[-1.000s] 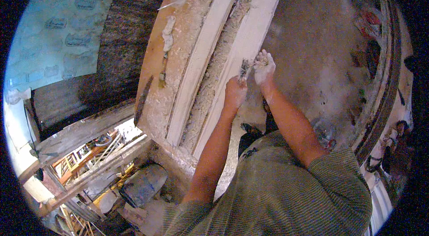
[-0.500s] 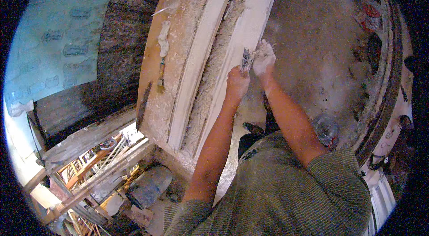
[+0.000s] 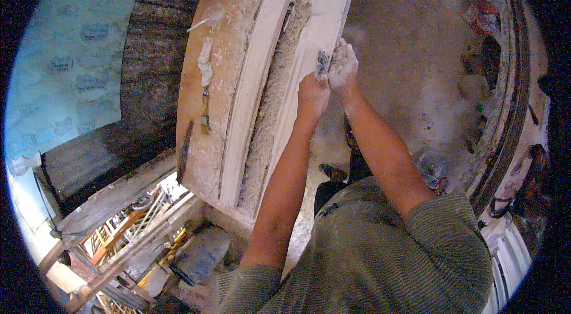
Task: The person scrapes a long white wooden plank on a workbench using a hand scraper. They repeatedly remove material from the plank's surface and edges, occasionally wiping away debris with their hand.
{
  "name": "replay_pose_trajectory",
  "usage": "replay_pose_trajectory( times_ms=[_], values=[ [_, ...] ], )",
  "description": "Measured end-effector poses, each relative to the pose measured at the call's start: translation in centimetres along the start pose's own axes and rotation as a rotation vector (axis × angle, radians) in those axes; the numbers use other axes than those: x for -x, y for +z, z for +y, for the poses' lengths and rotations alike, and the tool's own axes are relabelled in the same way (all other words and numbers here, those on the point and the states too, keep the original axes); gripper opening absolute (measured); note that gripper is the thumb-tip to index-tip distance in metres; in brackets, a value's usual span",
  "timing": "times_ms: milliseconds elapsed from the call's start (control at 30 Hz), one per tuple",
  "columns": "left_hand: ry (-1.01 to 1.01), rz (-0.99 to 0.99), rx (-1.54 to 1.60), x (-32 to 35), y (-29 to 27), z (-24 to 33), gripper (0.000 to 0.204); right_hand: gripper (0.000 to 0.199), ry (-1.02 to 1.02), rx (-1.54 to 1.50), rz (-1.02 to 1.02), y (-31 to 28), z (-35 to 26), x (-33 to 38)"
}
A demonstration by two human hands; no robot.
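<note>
Both hands are held together at the right-hand white moulding strip (image 3: 309, 46). The right hand (image 3: 343, 64), caked in white plaster, is clenched around the upper end of a small dark scraping blade (image 3: 323, 65); the left hand (image 3: 313, 94) is closed just below it, seemingly on the same tool, though its fingers are hidden. The blade is seen pressed against the strip's right face, between the two grips.

The strip's long axis runs away from the body, up and slightly right in the picture, so its uncovered length lies beyond the hands. Left of it, a trough of crumbly plaster waste (image 3: 279, 88) runs parallel, then a second white strip (image 3: 253, 88), all carried on a dust-covered tabletop (image 3: 196, 135). A dusty floor (image 3: 416, 46) lies to the right.
</note>
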State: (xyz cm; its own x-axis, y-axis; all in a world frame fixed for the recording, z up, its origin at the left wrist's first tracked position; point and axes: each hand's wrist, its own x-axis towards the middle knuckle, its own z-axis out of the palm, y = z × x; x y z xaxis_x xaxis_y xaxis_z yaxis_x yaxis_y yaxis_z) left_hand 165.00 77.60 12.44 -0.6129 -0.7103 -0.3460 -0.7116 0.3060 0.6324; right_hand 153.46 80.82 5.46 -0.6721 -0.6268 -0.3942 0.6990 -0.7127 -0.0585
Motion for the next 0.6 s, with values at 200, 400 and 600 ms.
replay_pose_trajectory(
  times_ms=[200,400,600],
  values=[
    [-0.154,-0.051,-0.017,10.4,-2.7,-2.9,0.027,0.046,-0.129,0.054,0.159,-0.2,0.3,-1.1],
    [0.052,0.021,-0.115,-2.6,-0.6,2.6,0.033,0.041,-0.082,-0.058,0.005,-0.1,-1.3,-3.8],
    [0.095,0.140,-0.022,-2.5,0.5,2.1,0.028,0.046,-0.103,0.085,-0.128,0.9,-1.9,-5.4]
  ],
)
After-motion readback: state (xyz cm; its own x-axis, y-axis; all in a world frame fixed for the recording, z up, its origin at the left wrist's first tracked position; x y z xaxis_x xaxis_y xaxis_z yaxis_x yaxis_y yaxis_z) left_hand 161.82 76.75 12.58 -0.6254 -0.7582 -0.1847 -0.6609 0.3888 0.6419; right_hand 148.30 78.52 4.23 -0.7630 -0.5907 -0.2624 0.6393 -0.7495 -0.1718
